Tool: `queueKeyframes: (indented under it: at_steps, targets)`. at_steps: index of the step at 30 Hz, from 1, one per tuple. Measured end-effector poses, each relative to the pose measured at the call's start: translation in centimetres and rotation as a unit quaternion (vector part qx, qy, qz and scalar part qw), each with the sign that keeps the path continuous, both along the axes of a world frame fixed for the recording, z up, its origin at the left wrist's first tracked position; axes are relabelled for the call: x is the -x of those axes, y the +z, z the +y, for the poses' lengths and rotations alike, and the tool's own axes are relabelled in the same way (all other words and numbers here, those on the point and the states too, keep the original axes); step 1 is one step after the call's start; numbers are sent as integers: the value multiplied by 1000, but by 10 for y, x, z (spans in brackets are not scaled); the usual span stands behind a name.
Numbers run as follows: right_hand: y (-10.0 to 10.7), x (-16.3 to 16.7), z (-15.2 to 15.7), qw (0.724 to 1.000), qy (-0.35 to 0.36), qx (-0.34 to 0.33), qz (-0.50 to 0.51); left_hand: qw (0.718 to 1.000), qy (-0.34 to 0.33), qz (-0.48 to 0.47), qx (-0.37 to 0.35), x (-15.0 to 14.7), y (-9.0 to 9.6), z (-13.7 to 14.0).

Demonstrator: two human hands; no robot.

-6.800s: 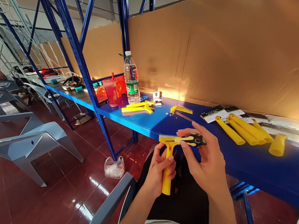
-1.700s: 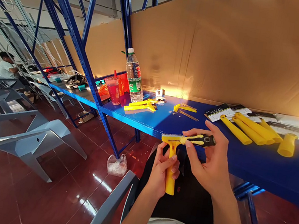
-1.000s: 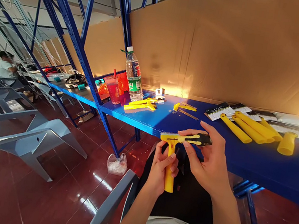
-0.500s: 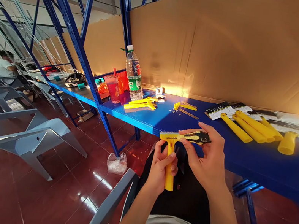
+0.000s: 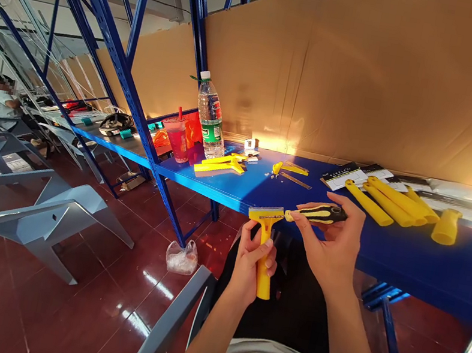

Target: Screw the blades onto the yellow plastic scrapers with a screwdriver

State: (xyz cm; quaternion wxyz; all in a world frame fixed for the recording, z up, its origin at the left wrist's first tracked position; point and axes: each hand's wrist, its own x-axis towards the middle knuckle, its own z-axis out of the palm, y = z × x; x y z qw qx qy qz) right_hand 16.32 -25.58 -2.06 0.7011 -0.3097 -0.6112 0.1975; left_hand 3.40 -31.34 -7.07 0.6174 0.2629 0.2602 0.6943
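Observation:
My left hand (image 5: pixel 252 261) is closed around the handle of a yellow scraper (image 5: pixel 270 225), held upright over my lap with its blade head on top. In my right hand (image 5: pixel 334 242) is a screwdriver (image 5: pixel 318 213) with a black and yellow handle, gripped between thumb and fingers. It lies nearly level, its front end pointing left, just right of the scraper's head and apart from it. The shaft and tip are hard to make out. Beyond my hands, several yellow handles (image 5: pixel 391 201) lie on the blue table (image 5: pixel 344 238).
Yellow scraper parts (image 5: pixel 222 164) lie near a water bottle (image 5: pixel 211 117) and a red cup (image 5: pixel 176 138). Small screws and thin strips (image 5: pixel 294 179) are scattered mid-table. Printed cards (image 5: pixel 345 176) lie behind the handles. A grey chair (image 5: pixel 51 211) stands left; a person (image 5: pixel 3 99) sits farther off.
My right hand has drawn the screwdriver rightward, away from the scraper's head. The left hand keeps its hold on the scraper, almost in place. The view has shifted slightly.

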Motion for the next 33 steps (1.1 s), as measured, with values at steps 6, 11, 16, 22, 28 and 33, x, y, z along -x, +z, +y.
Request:
queueKeyframes:
  at_steps: [6, 11, 16, 22, 28, 33]
  targets:
    - [30, -9, 83, 997, -5, -12, 82, 999, 10, -44, -20, 8, 5, -1]
    - [51, -11, 200, 993, 22, 87, 81, 997, 12, -65, -46, 17, 9, -5]
    - [37, -4, 239, 955, 24, 238, 173, 996, 20, -70, -45, 22, 9, -7]
    - [37, -12, 239, 956, 39, 278, 87, 996, 16, -81, -40, 23, 7, -6]
    - [60, -2, 253, 930, 94, 313, -167, 994, 5, -103, -40, 23, 4, -4]
    - [70, 28, 269, 877, 108, 303, -358, 994, 9, -97, -43, 27, 1, -2]
